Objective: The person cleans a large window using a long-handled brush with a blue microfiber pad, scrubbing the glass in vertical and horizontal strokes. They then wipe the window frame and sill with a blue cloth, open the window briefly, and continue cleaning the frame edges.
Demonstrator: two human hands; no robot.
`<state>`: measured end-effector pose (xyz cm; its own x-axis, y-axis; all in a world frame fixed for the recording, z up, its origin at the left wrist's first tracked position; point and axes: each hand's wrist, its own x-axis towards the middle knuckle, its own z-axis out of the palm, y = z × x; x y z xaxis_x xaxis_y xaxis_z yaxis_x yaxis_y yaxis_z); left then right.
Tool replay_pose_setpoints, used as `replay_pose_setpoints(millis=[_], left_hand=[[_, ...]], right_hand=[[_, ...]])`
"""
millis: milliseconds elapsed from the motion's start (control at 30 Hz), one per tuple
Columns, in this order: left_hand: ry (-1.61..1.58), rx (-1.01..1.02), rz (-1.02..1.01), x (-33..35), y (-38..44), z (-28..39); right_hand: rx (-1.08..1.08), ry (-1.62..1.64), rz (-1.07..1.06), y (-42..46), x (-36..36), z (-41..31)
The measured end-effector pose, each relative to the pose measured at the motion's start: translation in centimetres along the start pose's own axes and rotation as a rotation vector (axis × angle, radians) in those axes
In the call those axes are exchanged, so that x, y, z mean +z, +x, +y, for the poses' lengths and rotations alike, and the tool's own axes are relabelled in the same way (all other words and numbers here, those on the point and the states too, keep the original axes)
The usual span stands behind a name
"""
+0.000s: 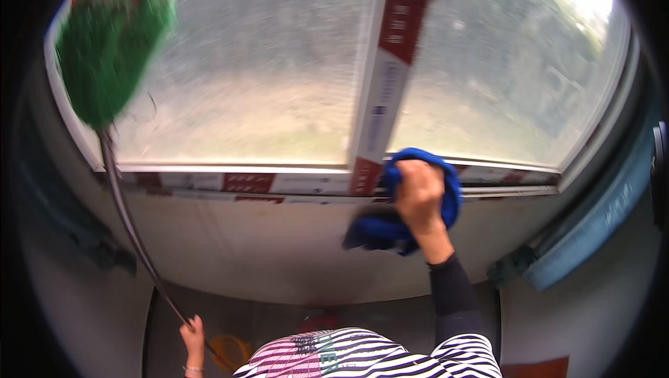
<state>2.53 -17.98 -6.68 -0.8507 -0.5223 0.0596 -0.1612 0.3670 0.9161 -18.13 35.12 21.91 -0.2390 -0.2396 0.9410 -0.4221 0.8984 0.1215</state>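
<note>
My left hand [193,332] grips the lower part of a long, thin, bent handle [138,245]. At its upper end a fluffy green duster head [112,56] with a red tip stands before the left window pane [251,80]. My right hand [420,192] is closed around a bunched blue cloth [450,190]. Cloth and hand are at the lower window track, just right of the upright frame bar [389,64]. A loose part of the cloth hangs down over the wall [292,242] under the window.
Red and white printed protective tape [248,182] covers parts of the window frame. Blue curtains or padded strips [580,237] flank the window; their kind is unclear. A yellow round object [230,352] lies on the dark floor [272,315], with a reddish thing [320,320] near the wall.
</note>
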Motion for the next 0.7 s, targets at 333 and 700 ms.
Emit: replay_pose_setpoints(millis=[333,700], left_hand=[[-0.377,-0.008,0.582,-5.9,-1.6,1.8],[-0.539,-0.087,0.791,-3.7,-5.3,-2.2]], right_hand=[[0.124,0.496,0.63,1.0,1.8,-6.3],[-0.051,0.184,0.003,1.7,17.6,-23.8]])
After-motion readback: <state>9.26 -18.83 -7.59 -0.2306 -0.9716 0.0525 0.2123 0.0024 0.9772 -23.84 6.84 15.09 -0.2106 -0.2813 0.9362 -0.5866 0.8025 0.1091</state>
